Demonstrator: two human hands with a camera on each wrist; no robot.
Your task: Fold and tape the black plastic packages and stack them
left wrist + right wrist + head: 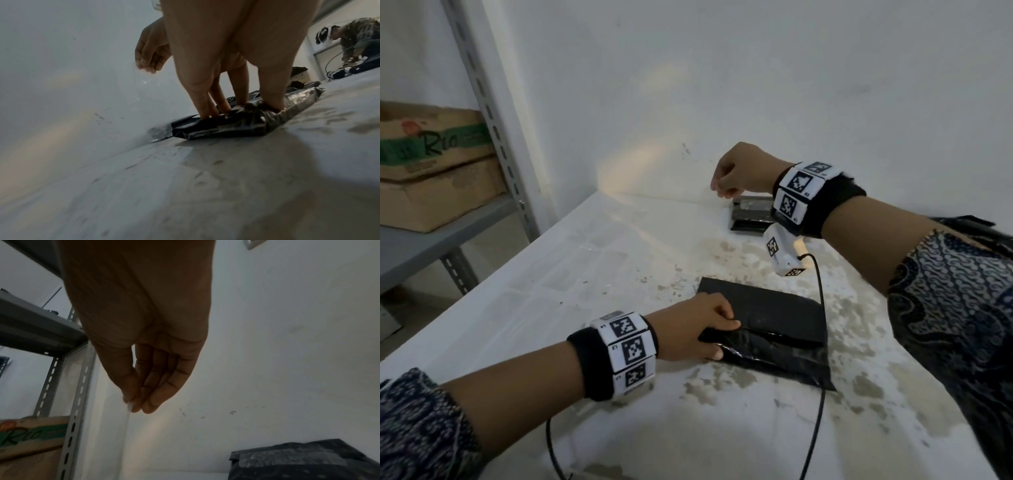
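The folded flap of a glossy black plastic package (767, 337) is pressed flat by the straight fingers of the left hand (697, 329). A strip of clear tape (127, 410) appears pinched in the right hand (743, 171), raised near the wall. The taping step seems in hand; next, the strip must be laid across the flap's edge.

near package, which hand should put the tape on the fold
Right. The right hand is raised and pinches a clear tape strip, free to come down. The left hand presses the fold of the near package against the table.
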